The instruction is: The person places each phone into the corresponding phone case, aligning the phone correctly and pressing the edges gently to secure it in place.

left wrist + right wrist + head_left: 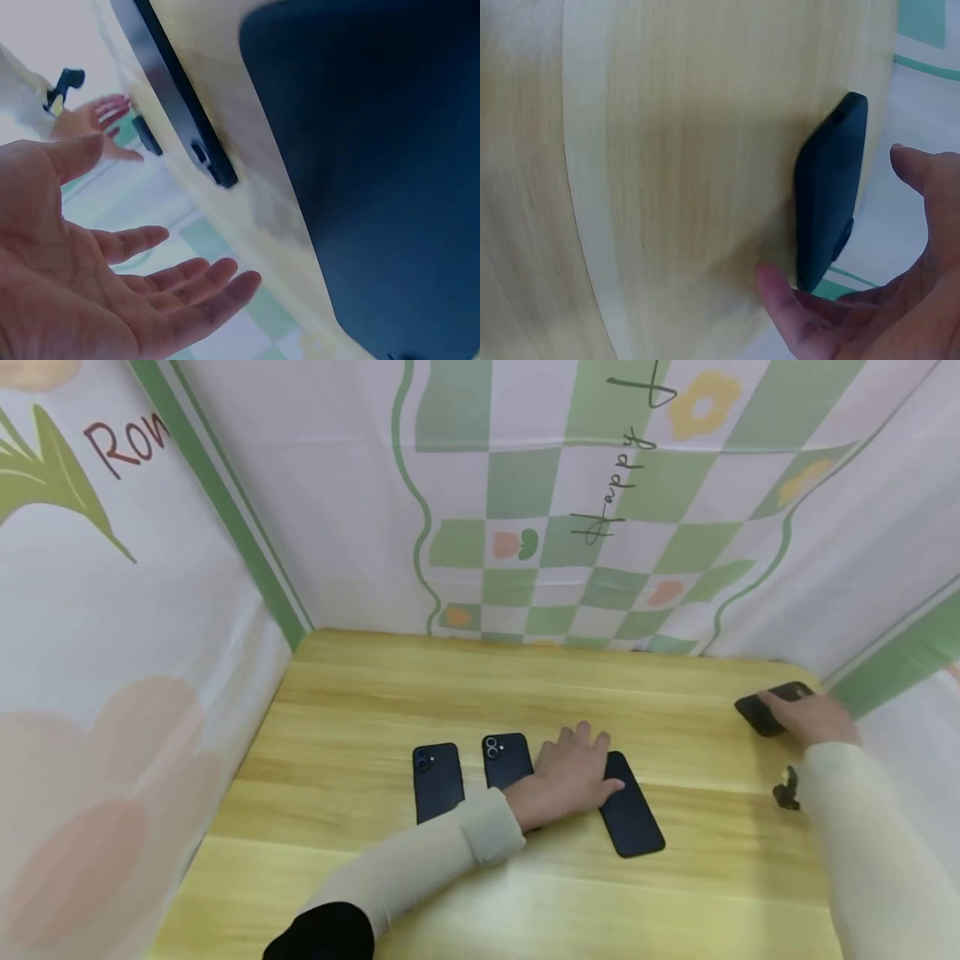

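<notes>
My left hand [561, 777] spreads its fingers over the table, between a dark phone with two camera rings [507, 763] and another dark phone [633, 818] to its right. Its thumb reaches over the right one's edge; the left wrist view shows nothing in the palm. At the table's far right corner, my right hand [821, 720] is at a dark phone [829, 187]. In the right wrist view this phone lies between spread thumb and fingers, which do not close round it. A further dark phone [438, 783] lies leftmost, partly hidden by the left sleeve.
The phones lie on a light wooden table [360, 685]. Printed cloth [360, 527] hangs along its back and both sides, close to the right corner. A small dark device [786, 789] sits by the right wrist.
</notes>
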A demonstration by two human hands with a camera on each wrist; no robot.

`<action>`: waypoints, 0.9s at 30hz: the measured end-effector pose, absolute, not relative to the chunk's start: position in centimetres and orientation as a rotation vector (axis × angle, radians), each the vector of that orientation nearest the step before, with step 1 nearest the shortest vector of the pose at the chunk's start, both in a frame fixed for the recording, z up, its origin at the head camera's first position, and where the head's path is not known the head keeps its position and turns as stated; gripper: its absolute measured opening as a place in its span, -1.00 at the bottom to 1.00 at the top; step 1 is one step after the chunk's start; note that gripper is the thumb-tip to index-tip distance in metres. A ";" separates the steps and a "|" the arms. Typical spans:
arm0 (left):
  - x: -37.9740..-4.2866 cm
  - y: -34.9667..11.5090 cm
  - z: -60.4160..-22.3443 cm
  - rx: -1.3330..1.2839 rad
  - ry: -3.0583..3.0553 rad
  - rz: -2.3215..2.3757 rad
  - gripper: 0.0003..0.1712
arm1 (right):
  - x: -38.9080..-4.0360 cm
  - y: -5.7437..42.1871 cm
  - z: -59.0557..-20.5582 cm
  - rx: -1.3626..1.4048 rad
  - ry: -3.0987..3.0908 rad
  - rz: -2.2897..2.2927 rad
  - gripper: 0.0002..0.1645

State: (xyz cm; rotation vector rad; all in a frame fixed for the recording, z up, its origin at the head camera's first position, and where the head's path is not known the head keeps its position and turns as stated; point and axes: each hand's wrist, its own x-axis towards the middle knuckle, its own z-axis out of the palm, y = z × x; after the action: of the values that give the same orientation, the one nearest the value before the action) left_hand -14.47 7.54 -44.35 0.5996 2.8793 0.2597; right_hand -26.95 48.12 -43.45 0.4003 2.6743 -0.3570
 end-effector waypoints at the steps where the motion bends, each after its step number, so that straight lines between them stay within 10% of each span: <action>1: -14.4 8.0 -44.4 0.603 2.880 0.253 -0.15 | -27.0 48.1 -43.5 0.414 2.660 -0.349 0.57; 16: -12.1 12.7 -46.5 0.606 2.730 0.003 -0.23 | -27.8 46.6 -44.7 0.595 2.602 -0.209 0.82; 27: -11.8 12.7 -47.1 0.705 2.744 0.030 -0.30 | -27.8 45.8 -44.1 0.508 2.601 -0.275 0.58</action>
State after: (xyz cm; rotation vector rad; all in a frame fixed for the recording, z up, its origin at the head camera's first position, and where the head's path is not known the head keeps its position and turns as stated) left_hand -11.83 12.71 -47.07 0.7052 2.7445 0.0298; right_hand -27.78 45.78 -44.07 0.5079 2.6013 -0.2751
